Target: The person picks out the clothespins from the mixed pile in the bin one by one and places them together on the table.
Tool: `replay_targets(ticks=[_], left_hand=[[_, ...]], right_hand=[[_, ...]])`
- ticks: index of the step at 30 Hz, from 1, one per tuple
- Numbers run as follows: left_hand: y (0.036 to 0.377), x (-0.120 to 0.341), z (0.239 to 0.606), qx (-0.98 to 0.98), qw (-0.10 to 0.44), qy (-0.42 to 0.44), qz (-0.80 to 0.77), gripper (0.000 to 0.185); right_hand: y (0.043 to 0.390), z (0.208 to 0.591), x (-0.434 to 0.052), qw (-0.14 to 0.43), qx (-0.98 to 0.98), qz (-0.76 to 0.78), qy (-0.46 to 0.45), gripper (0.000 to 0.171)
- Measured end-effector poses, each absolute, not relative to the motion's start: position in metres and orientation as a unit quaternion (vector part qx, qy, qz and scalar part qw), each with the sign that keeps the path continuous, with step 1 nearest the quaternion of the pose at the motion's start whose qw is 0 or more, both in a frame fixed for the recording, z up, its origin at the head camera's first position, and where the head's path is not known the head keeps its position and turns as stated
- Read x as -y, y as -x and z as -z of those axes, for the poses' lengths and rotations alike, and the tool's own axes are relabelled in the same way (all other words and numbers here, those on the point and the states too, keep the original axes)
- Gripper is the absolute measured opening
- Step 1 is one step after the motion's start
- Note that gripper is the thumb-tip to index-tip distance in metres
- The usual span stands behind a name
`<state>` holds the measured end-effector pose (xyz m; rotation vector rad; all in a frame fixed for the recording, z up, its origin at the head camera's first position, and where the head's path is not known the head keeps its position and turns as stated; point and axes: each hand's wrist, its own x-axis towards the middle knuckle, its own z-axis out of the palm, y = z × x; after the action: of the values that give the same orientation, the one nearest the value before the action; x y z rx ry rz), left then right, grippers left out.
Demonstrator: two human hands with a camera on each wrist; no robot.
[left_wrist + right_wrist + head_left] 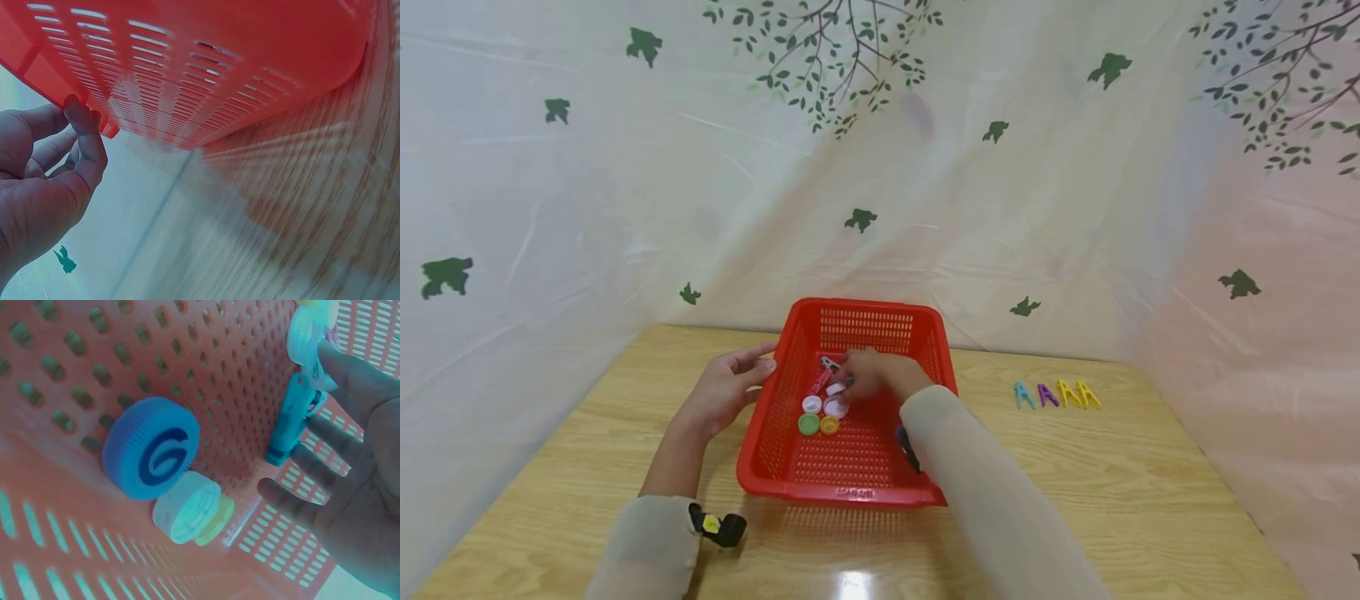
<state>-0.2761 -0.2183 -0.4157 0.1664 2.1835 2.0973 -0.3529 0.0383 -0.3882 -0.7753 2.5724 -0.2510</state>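
My left hand (727,390) is at the left rim of the red basket (766,492), thumb and fingers pinching its lip in the left wrist view. Inside the basket, my right hand (871,375) reaches among bottle caps and clothespins near the back. In the right wrist view its fingers are spread, fairly straight, beside a bluish clothespin (290,422). The thumb overlaps a whitish cap (301,337). Lower in that view lie a blue cap (150,447) and a white cap (167,512). A green cap (808,424) and an orange cap (830,426) sit on the basket floor.
To the right of the basket a blue clothespin (1024,395), a purple clothespin (1048,395) and two yellow clothespins (1069,393) lie in a row on the wooden table (1120,500). A leaf-patterned curtain (760,225) hangs behind the table.
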Motion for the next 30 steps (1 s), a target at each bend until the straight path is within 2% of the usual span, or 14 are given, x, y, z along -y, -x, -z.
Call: replay_targets(ticks=[7, 12, 17, 20, 26, 30], left_hand=[[0.276, 0.219, 0.415, -0.720, 0.054, -0.053, -0.690, 0.055], [0.276, 0.219, 0.415, -0.720, 0.056, -0.053, -0.689, 0.055], [0.276, 0.218, 0.415, -0.721, 0.056, -0.049, -0.688, 0.056], [0.275, 0.217, 0.415, -0.723, 0.054, -0.046, -0.687, 0.057], [0.274, 0.216, 0.414, -0.722, 0.055, -0.043, -0.688, 0.055], [0.272, 0.216, 0.414, -0.719, 0.054, -0.044, -0.691, 0.054]], right_hand=[[0.355, 0.385, -0.045, 0.209, -0.925, 0.190, 0.256, 0.039], [0.356, 0.387, -0.042, 0.195, -0.918, 0.187, 0.290, 0.058], [0.353, 0.391, -0.037, 0.227, -0.925, 0.148, 0.266, 0.084], [0.351, 0.392, -0.034, 0.248, -0.928, 0.149, 0.237, 0.093], [0.349, 0.391, -0.034, 0.273, -0.920, 0.173, 0.222, 0.092], [0.348, 0.387, -0.033, 0.282, -0.916, 0.174, 0.227, 0.085]])
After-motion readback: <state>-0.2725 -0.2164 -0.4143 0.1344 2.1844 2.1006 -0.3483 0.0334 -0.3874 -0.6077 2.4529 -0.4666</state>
